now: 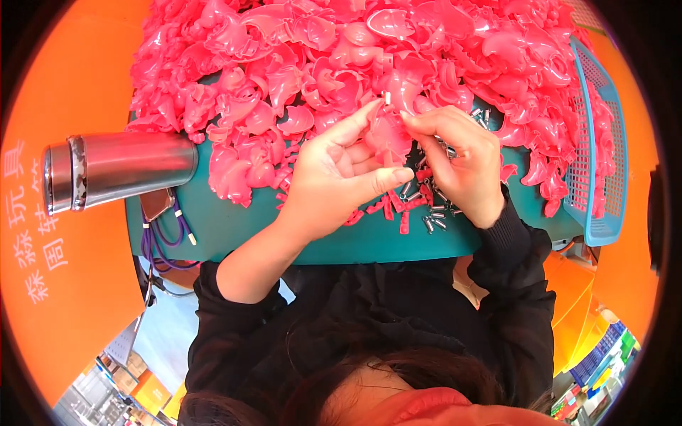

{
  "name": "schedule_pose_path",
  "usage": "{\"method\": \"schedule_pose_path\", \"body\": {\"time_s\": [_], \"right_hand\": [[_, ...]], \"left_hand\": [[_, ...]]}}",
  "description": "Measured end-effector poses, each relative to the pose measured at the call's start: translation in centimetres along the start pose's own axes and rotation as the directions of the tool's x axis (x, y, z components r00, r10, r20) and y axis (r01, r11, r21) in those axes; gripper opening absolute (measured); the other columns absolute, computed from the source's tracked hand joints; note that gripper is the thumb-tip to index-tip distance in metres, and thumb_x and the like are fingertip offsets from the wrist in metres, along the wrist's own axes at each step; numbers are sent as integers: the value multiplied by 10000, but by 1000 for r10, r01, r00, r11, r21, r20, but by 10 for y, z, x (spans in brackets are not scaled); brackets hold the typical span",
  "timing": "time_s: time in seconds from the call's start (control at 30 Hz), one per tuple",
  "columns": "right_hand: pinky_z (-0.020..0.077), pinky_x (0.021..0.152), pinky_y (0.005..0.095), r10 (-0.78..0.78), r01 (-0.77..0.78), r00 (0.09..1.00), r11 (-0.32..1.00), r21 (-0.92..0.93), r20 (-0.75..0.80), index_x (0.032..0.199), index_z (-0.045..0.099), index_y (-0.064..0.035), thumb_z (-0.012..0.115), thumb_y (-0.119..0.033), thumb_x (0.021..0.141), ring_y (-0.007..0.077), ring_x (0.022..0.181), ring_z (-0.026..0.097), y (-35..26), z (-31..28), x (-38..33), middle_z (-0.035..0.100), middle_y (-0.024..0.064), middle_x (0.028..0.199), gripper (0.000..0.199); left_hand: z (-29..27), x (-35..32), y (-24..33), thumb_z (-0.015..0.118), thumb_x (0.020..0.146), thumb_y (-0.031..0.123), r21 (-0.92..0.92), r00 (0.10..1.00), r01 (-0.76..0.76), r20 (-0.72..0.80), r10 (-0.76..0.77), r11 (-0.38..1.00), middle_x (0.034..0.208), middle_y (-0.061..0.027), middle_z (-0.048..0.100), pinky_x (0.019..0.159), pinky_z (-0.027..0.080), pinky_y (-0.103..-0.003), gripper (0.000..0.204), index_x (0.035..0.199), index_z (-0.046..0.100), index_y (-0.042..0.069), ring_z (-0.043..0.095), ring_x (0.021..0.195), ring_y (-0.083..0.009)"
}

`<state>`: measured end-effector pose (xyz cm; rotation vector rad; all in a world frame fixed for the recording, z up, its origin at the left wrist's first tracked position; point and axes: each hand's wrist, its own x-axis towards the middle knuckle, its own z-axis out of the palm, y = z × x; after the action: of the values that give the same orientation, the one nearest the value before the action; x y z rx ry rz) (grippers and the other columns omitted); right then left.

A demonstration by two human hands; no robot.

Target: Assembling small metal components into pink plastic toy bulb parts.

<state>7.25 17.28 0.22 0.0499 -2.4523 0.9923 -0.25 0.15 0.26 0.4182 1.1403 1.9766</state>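
Two hands [341, 177] [458, 160] pinching pink shell [387, 131], small insert perhaps hidden

A glossy pink plastic shell piece [387, 135] is held above the green table edge, cupped by the left hand [334, 177] and pinched at its top by the right hand [458, 160]. Its curved surface is tilted, just in front of the pink heap.
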Motion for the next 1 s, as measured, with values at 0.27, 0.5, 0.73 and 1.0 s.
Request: {"method": "schedule_pose_path", "body": {"time_s": [0.27, 0.5, 0.73, 1.0], "right_hand": [[480, 660, 306, 33, -34, 998, 999, 7, 47, 897, 654, 23, 625, 120, 719, 253, 743, 618, -4, -4, 4, 644, 120, 798, 205], [484, 668, 303, 25, -25, 999, 1000, -3, 27, 894, 656, 19, 623, 124, 713, 257, 747, 617, -8, -6, 4, 642, 119, 797, 211], [490, 662, 301, -31, 31, 999, 1000, -1, -10, 875, 650, 24, 628, 139, 697, 259, 741, 627, -5, -3, 4, 643, 120, 791, 214], [493, 659, 299, -76, 76, 997, 997, -13, -32, 863, 641, 29, 632, 141, 692, 266, 734, 632, -5, 1, 3, 642, 129, 787, 205]], "left_hand": [[-5, 5, 2, 709, 765, -32, -94, 989, 144, -28, -147, 985, 1197, -150, 541, 929, 481, -320, 738, 1365, 287, -105, 556, 1078, -191], [-3, 2, 3, 712, 756, -38, -44, 994, 112, -8, -112, 993, 1204, -152, 534, 924, 484, -321, 771, 1373, 256, -116, 548, 1087, -192], [-2, 0, -1, 697, 766, -41, -71, 996, 87, -14, -89, 994, 1196, -129, 539, 894, 495, -311, 751, 1375, 262, -106, 553, 1057, -169], [-4, 0, 1, 649, 795, -4, -111, 988, 152, -4, -154, 982, 1286, -144, 508, 1021, 405, -362, 646, 1363, 345, -50, 507, 1194, -224]]}}
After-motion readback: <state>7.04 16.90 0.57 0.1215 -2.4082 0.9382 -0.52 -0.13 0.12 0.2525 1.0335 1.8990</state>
